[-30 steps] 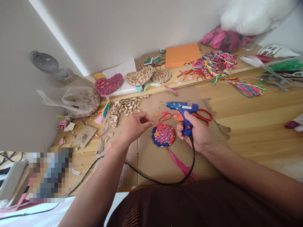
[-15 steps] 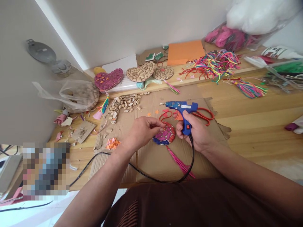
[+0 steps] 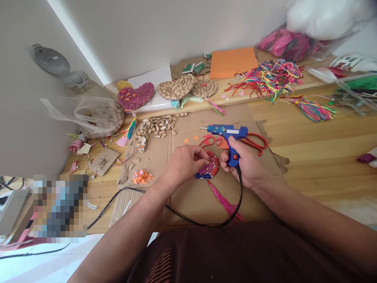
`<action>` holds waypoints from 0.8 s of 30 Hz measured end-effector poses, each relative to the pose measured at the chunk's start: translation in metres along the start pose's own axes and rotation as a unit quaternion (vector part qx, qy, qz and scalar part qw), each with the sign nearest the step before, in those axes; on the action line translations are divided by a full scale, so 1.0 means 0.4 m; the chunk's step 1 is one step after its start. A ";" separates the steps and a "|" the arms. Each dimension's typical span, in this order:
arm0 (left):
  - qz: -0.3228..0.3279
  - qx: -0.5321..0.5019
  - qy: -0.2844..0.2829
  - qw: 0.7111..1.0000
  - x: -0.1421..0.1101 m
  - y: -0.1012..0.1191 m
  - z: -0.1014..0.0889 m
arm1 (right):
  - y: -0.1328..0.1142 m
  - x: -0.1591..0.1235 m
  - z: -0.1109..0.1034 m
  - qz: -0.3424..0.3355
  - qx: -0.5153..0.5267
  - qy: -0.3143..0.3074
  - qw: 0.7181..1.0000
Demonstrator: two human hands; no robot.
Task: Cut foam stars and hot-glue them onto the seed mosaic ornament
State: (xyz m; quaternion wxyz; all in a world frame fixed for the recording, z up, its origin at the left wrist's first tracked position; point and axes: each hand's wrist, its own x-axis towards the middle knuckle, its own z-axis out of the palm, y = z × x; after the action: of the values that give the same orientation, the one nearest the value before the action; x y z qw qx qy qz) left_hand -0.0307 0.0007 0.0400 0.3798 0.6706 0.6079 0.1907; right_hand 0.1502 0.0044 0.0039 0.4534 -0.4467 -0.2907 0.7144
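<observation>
My right hand [image 3: 246, 165] is wrapped round the grip of a blue hot glue gun [image 3: 225, 132], its metal nozzle pointing left. Beneath my left hand [image 3: 187, 163] lies a round ornament [image 3: 215, 161] covered in red, purple and blue painted peanut shells. The left thumb and fingertips are pinched together over it, and what they hold, if anything, is hidden. A red cord loop [image 3: 208, 140] rises from the ornament's top and a pink tassel [image 3: 222, 198] hangs from its bottom. Small orange paper stars [image 3: 186, 140] lie just beyond my left hand.
Cardboard [image 3: 188, 204] covers the wooden table [image 3: 315, 157]. Peanut shells [image 3: 156, 126] and orange paper bits [image 3: 143, 177] lie at left. Scissors [image 3: 259, 144] rest behind the glue gun. A black cable [image 3: 112, 202] crosses the front. Peanut hearts [image 3: 176, 87] and tassels [image 3: 271, 78] line the back.
My left hand has shifted slightly right over the ornament, covering more of its middle. The glue gun stays in my right hand, and the whole view has shifted slightly.
</observation>
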 end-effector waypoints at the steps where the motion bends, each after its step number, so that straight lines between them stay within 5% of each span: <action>1: -0.002 0.002 0.000 1.000 0.001 -0.003 0.001 | 0.001 0.001 -0.002 0.000 -0.003 -0.001 1.000; 24: 0.004 0.009 -0.005 1.000 0.015 -0.027 0.008 | -0.007 -0.003 0.008 -0.004 0.016 -0.017 1.000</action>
State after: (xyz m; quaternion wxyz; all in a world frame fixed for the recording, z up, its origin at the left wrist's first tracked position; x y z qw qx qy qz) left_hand -0.0346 0.0054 0.0287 0.3762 0.6773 0.6050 0.1834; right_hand 0.1486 0.0045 0.0078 0.4582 -0.4261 -0.2886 0.7247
